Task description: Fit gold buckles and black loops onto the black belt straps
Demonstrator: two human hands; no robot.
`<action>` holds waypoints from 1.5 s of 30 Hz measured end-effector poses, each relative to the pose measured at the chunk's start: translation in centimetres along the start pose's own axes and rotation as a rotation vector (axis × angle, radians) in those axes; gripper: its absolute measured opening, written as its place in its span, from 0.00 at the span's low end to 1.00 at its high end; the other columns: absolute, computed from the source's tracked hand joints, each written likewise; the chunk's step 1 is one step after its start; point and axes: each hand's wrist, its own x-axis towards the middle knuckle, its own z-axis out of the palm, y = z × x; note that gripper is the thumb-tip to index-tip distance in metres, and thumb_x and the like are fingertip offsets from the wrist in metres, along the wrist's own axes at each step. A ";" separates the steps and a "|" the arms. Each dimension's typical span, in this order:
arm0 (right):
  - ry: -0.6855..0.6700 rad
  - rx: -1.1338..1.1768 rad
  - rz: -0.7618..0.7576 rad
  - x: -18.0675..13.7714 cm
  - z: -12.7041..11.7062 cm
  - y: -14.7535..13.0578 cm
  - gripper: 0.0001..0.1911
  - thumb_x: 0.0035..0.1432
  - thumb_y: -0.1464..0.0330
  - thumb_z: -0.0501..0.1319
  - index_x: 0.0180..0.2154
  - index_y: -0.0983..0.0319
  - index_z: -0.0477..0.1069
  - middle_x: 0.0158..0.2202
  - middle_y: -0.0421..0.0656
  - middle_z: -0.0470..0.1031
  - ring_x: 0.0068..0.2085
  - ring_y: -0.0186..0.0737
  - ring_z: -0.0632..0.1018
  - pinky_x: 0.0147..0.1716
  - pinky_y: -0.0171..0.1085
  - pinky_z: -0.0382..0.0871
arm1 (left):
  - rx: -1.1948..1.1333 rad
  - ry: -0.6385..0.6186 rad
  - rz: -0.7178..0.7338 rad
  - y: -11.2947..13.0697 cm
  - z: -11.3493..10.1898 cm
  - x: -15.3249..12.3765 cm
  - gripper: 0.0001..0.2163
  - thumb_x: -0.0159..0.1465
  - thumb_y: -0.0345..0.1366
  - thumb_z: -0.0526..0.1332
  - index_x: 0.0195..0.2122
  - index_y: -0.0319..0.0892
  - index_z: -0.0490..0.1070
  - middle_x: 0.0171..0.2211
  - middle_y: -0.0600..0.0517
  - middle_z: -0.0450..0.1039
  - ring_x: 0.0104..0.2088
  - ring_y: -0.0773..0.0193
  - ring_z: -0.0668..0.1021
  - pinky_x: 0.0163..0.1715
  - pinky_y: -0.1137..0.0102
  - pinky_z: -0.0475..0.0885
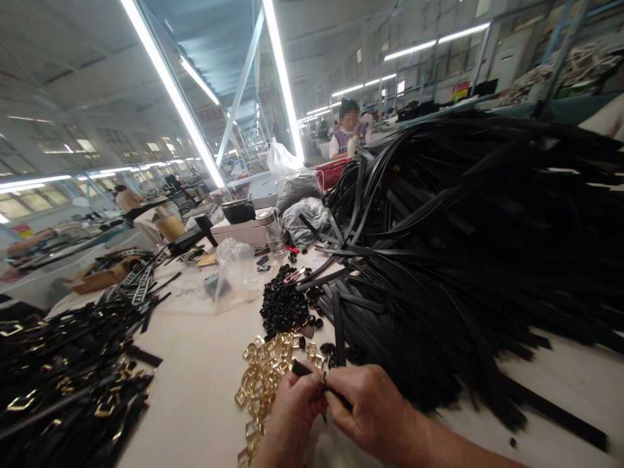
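My left hand (291,413) and my right hand (373,409) meet at the bottom middle of the table, both pinched on one thin black strap (319,382) that runs between their fingertips. Just left of my hands lies a heap of gold metal buckles (266,374). Behind it sits a pile of small black loops (285,304). A huge mound of loose black straps (468,260) fills the right side, its edge close to my right hand.
Black straps fitted with gold buckles (68,383) are heaped at the left. Clear plastic bags (238,270), a jar (273,233) and boxes (241,231) stand behind. A seated person (347,133) works at the far end of the white table (205,377).
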 end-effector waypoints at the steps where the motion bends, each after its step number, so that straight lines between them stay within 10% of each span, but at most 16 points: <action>1: -0.006 0.003 -0.004 0.0 -0.1 -0.1 0.10 0.58 0.70 0.53 0.30 0.61 0.72 0.29 0.42 0.79 0.29 0.37 0.78 0.29 0.34 0.61 | 0.001 -0.008 -0.003 -0.1 -0.1 0.0 0.08 0.53 0.35 0.69 0.28 0.38 0.71 0.25 0.53 0.71 0.26 0.67 0.72 0.26 0.73 0.69; 13: -0.048 0.359 0.185 0.8 -1.1 0.2 0.12 0.57 0.71 0.53 0.28 0.63 0.74 0.24 0.37 0.74 0.26 0.32 0.71 0.26 0.31 0.59 | 0.001 -0.017 -0.015 0.7 -0.7 0.0 0.10 0.53 0.33 0.72 0.35 0.37 0.78 0.33 0.50 0.77 0.30 0.69 0.75 0.31 0.75 0.70; 26: -0.205 0.524 0.125 0.7 -1.2 0.0 0.11 0.61 0.72 0.51 0.31 0.63 0.71 0.22 0.35 0.69 0.26 0.31 0.70 0.29 0.30 0.61 | 0.204 -0.108 0.002 1.6 -0.5 -0.2 0.13 0.49 0.35 0.73 0.23 0.40 0.68 0.16 0.58 0.67 0.19 0.73 0.66 0.21 0.76 0.57; 37: -0.071 0.505 0.206 0.9 -0.8 0.6 0.17 0.64 0.64 0.52 0.27 0.64 0.70 0.21 0.36 0.64 0.23 0.31 0.65 0.24 0.31 0.57 | 0.433 0.053 0.337 1.5 0.3 -1.2 0.13 0.54 0.45 0.71 0.32 0.42 0.76 0.26 0.52 0.77 0.28 0.63 0.76 0.30 0.70 0.71; 45: -0.063 0.551 0.230 1.2 -1.1 0.5 0.19 0.64 0.60 0.53 0.30 0.66 0.74 0.24 0.40 0.70 0.24 0.32 0.68 0.24 0.32 0.60 | 0.386 0.007 0.246 1.9 -0.4 -0.9 0.19 0.51 0.54 0.71 0.31 0.41 0.80 0.24 0.48 0.79 0.25 0.61 0.77 0.29 0.67 0.71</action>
